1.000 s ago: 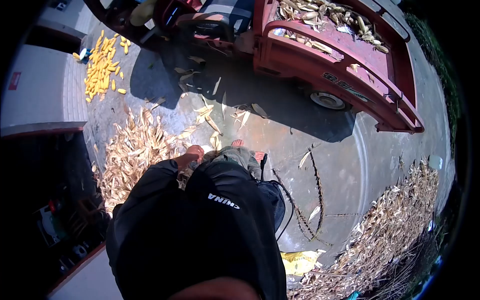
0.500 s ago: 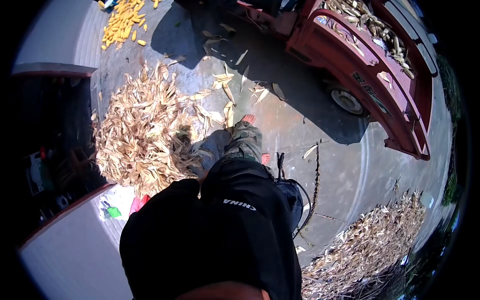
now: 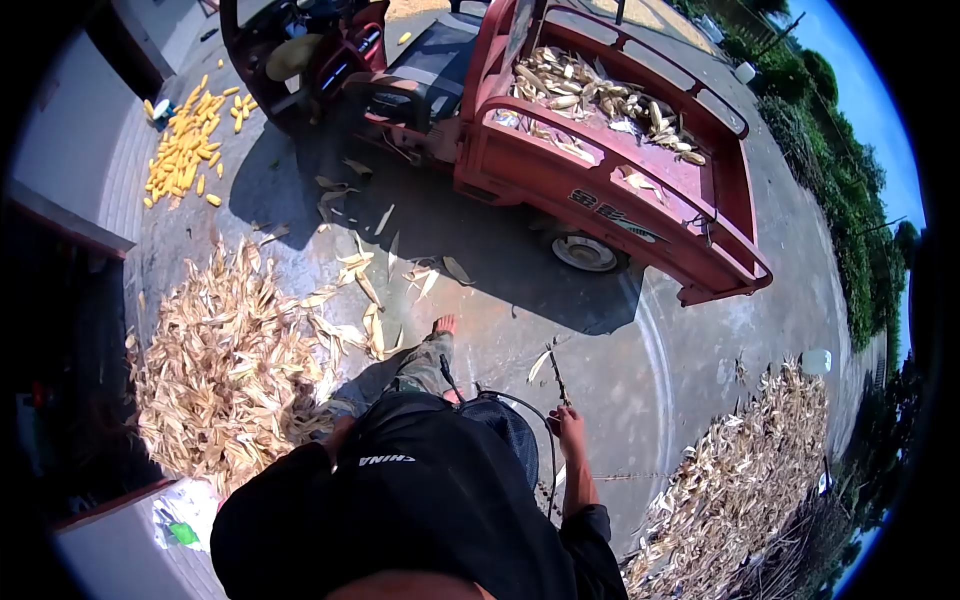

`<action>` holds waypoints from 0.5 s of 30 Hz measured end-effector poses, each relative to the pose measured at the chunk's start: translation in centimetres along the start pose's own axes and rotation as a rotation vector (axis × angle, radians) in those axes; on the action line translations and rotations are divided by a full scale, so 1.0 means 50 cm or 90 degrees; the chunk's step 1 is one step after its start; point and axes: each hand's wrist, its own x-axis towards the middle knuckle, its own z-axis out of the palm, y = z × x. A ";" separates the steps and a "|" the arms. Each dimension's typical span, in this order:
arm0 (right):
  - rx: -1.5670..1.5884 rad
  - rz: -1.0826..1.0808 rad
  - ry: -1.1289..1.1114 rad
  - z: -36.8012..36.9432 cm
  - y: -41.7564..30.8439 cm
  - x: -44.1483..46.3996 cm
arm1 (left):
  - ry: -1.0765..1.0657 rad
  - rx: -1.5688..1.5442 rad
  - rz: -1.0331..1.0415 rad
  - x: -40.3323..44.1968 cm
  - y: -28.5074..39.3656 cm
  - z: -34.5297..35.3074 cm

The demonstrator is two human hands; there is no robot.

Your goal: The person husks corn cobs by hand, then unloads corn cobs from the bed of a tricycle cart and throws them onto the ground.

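Seemingly, reaching is in hand: the heap of dry tan husks [image 3: 220, 370] lies beside the left hand [image 3: 341, 432], its fingers hidden, while the right hand's [image 3: 571, 430] curl narrowly at the thin, dark, knobbly stem [image 3: 559, 378], grip unclear, calling for a careful pinch.

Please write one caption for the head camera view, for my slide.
Barefoot person beside a husk pile, facing a red cart with corn aboard; yellow cobs at upper left.
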 end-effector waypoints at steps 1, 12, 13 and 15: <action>0.000 -0.029 -0.023 0.025 -0.032 0.012 | 0.012 0.082 0.034 0.025 0.002 -0.022; -0.045 -0.092 -0.111 0.131 -0.320 0.178 | 0.218 -0.296 -0.145 0.320 0.142 -0.300; -0.047 -0.092 -0.103 0.123 -0.340 0.187 | 0.201 -0.460 -0.205 0.319 0.182 -0.335; -0.033 -0.064 -0.086 0.116 -0.376 0.203 | 0.232 -0.583 -0.228 0.348 0.240 -0.390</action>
